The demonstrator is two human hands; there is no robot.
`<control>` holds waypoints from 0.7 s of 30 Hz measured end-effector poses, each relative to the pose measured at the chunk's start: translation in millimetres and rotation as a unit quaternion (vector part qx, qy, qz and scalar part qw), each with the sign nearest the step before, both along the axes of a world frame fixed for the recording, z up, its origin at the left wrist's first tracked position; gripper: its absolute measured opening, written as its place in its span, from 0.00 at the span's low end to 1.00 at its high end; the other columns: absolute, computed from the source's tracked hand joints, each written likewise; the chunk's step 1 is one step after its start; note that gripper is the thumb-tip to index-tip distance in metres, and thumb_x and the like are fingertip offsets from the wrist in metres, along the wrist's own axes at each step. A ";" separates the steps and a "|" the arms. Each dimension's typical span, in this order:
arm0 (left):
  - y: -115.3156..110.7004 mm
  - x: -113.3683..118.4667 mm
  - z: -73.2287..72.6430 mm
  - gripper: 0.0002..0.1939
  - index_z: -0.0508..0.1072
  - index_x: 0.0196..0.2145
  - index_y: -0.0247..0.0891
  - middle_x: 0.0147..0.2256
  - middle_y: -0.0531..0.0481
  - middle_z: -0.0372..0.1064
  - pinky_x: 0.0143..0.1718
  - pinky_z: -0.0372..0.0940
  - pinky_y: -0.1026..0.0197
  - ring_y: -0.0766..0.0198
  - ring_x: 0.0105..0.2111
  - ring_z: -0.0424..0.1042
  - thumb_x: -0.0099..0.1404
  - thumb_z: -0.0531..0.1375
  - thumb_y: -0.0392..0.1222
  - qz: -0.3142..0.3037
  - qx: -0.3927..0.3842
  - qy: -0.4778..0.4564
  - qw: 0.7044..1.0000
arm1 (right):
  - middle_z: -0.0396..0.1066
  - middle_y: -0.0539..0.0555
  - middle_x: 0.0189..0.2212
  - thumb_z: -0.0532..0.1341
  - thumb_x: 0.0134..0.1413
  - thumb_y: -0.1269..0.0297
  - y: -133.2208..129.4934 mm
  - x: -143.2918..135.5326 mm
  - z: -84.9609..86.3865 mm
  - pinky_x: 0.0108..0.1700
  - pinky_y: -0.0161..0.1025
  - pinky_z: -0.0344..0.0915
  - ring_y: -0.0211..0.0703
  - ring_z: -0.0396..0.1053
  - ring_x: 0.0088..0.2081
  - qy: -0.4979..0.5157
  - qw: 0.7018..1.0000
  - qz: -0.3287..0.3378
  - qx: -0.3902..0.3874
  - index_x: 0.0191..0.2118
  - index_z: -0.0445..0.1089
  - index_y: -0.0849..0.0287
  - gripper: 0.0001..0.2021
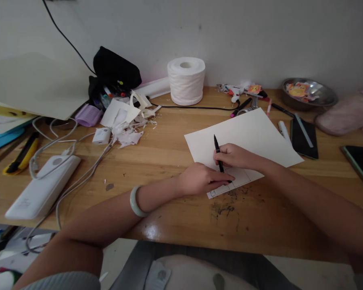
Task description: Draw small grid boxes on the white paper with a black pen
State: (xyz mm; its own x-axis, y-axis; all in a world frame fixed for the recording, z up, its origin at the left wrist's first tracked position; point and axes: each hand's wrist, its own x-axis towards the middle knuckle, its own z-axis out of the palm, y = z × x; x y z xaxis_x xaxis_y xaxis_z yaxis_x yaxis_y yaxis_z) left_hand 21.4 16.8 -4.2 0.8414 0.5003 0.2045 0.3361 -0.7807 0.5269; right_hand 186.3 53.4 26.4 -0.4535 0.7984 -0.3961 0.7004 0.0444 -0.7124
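Currently, sheet: the white sheet [238, 131] lies flat and turned askew on the wooden table [160, 161], its longer sides seeming to run left to right, the right end angled away; it is the landmark below.
Black pen: the black pen [215, 141] stands steeply over the sheet's left part, towards the near edge, its upper end leaning slightly away and to the left.
Right hand: the right hand [230, 156] grasps the pen between thumb and fingers, above the sheet, its forearm crossing the sheet's near edge.
Left hand: the left hand [199, 179] is at the sheet's near left, index finger stretched over the near strip; whether it pinches anything, I cannot tell.
Pen and finger: the pen's lower end goes behind the left index finger, so its contact with the sheet is hidden. This crossing looks like the relation that governs any stroke: right hand on the far side, left hand nearer the edge.
Pencil-thin lines: faint ruled lines mark the sheet's near edge, with a small drawn figure [212, 193] at the near left corner.
Around the sheet: the paper roll [186, 86] stands beyond its far left; the metal bowl [323, 98] sits beyond its far right.
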 end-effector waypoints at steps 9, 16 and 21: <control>0.0 0.1 -0.1 0.14 0.68 0.46 0.46 0.33 0.55 0.73 0.26 0.57 0.71 0.73 0.23 0.67 0.64 0.51 0.42 -0.002 -0.002 0.000 1.000 | 0.63 0.49 0.18 0.51 0.47 0.61 1.5 0.4 1.6 0.24 0.32 0.53 0.33 0.57 0.21 -0.005 0.998 0.063 0.008 0.22 0.66 0.63 0.13; -0.3 0.5 3.8 0.14 0.69 0.46 0.45 0.33 0.54 0.73 0.27 0.59 0.71 0.72 0.25 0.68 0.64 0.51 0.42 -0.004 -0.012 0.015 1.000 | 0.63 0.49 0.17 0.50 0.48 0.61 1.1 2.6 0.7 0.23 0.32 0.53 0.33 0.57 0.20 0.002 0.997 0.075 0.004 0.21 0.67 0.62 0.14; -0.5 -0.3 1.8 0.14 0.68 0.46 0.45 0.33 0.54 0.73 0.28 0.58 0.70 0.71 0.26 0.69 0.65 0.50 0.43 -0.004 -0.009 0.005 1.000 | 0.63 0.49 0.18 0.51 0.47 0.62 -0.3 2.8 0.6 0.23 0.31 0.53 0.33 0.57 0.20 0.000 0.998 0.054 0.036 0.21 0.65 0.62 0.13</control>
